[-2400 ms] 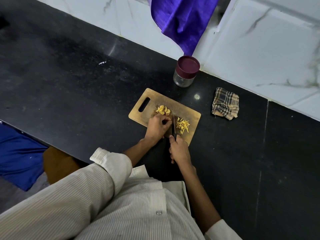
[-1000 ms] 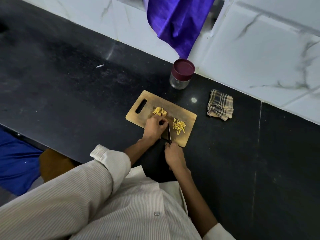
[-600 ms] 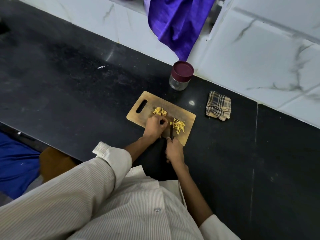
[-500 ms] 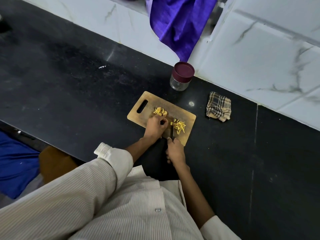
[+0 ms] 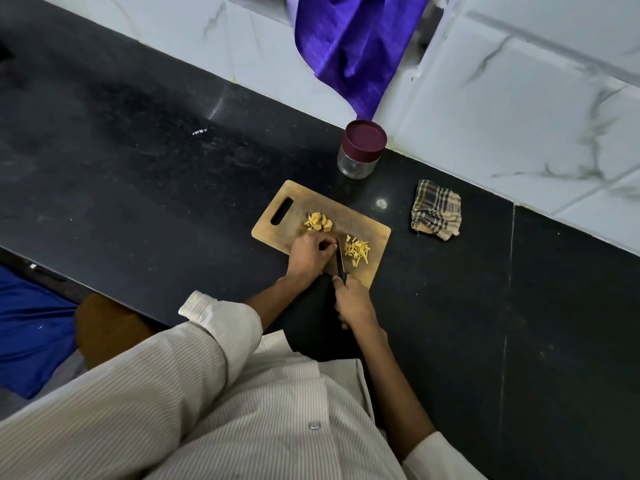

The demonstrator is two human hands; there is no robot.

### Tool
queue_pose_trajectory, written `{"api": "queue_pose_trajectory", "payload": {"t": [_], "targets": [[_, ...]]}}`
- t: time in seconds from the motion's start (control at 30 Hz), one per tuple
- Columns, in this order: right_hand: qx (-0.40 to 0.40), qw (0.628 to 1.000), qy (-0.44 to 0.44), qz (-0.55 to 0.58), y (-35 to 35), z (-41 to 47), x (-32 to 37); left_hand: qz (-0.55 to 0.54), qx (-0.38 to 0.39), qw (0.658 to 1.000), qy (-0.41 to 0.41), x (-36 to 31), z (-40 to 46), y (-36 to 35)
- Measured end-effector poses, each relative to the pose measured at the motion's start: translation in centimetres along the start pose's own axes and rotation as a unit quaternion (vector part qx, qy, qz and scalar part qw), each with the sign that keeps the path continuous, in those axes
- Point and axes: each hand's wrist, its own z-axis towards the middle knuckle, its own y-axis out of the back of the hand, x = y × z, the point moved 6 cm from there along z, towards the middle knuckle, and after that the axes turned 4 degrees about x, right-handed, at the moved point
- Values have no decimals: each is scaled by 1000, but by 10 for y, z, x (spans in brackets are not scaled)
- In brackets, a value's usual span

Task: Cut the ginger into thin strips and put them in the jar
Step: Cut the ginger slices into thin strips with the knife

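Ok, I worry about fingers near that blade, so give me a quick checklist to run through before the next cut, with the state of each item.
1. Knife held firmly: right hand grips the handle. Ok.
2. Left hand curled over the piece being cut, close beside the blade: whether the fingertips are tucked clear, cannot tell.
3. Cutting board flat on the counter: ok.
4. Cut strips kept right of the blade, uncut slices behind the left hand: ok.
5. Jar ready to take the strips: lid on, not ok yet.
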Motion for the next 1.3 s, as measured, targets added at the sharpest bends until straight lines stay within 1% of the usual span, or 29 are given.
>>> {"api": "queue_pose_trajectory", "payload": {"t": [0.1,0.3,0.53,0.6,0.67,0.73,1.1,1.3], "targets": [[-12,1000,-12,-24,-4,2,4,-5,-21,1000,11,-2,0,2],[-8,998,-34,-61,-6,-3,-8,-18,-21,998,50,0,0,-1],[-15,999,-33,20,-7,3,-5,-32,-15,999,25,1,-3,0],[-9,997,-42,59,-6,3,-8,-33,-10,999,28,3,-4,-1],[-4,994,-34,104,-5,-2,-8,-36,-6,999,30,3,-3,-1],[-3,992,-24,126,-3,-6,-8,-42,-5,999,32,2,-2,0],[-19,989,-23,142,8,-12,-7,-38,-7,999,31,1,-4,4],[8,991,-6,137,2,-13,-2,-31,0,999,9,1,-4,5]]}}
